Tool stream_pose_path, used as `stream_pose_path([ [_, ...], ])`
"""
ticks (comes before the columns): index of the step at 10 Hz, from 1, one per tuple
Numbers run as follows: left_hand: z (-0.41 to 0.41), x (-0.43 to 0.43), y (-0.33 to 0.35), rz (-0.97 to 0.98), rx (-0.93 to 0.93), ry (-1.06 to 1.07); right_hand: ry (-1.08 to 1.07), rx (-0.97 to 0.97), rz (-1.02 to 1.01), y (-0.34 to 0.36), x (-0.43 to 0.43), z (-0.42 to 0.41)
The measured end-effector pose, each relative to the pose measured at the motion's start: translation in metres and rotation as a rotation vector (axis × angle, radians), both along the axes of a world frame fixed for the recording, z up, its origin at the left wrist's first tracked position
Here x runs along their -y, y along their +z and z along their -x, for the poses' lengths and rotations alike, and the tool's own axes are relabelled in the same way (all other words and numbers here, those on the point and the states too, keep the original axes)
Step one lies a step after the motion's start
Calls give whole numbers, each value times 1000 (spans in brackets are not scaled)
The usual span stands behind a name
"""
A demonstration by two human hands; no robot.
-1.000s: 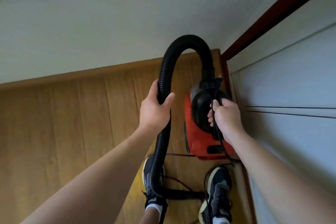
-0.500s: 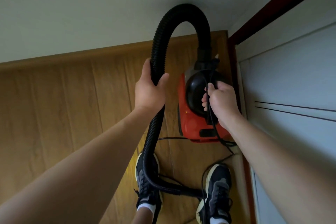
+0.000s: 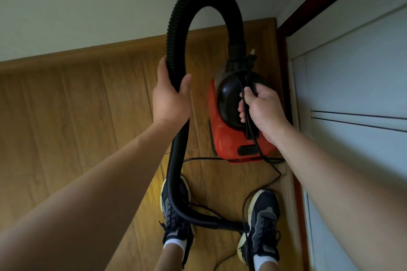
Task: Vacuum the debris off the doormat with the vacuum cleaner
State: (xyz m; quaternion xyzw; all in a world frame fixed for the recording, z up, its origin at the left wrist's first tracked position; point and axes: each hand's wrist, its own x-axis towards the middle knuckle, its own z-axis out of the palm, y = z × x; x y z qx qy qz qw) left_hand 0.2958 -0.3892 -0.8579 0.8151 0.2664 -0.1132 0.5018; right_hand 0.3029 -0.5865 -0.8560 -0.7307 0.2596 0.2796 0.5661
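A small red and black vacuum cleaner [image 3: 229,136] hangs lifted above the wooden floor, close to the right wall. My right hand [image 3: 262,110] grips its black handle together with a strand of the thin black power cord [image 3: 248,116]. A ribbed black hose [image 3: 182,35] arches up from the vacuum's front and drops down on the left. My left hand [image 3: 170,99] grips that hose at mid height. The hose's lower end curves across the floor between my shoes. No doormat is in view.
My two dark sneakers [image 3: 176,211] stand on the wooden plank floor [image 3: 66,127], with loose cord looping around them. A pale wall [image 3: 88,2] with a wooden skirting board lies ahead. A light sliding door [image 3: 356,116] with a dark red frame closes the right side.
Both hands have lifted the vacuum and the hose higher, so the hose arch now reaches well up the wall. The grips are unchanged.
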Motion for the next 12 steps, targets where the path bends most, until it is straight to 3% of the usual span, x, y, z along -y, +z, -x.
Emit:
stream_pose_path([
  [7,20,-17,38,-97,-17,-24,118,26,260,15,9,19],
  [9,43,-27,57,-183,-64,-67,324,120,427,42,13,28],
  [12,96,-30,105,-374,-136,-239,864,327,693,91,10,43],
])
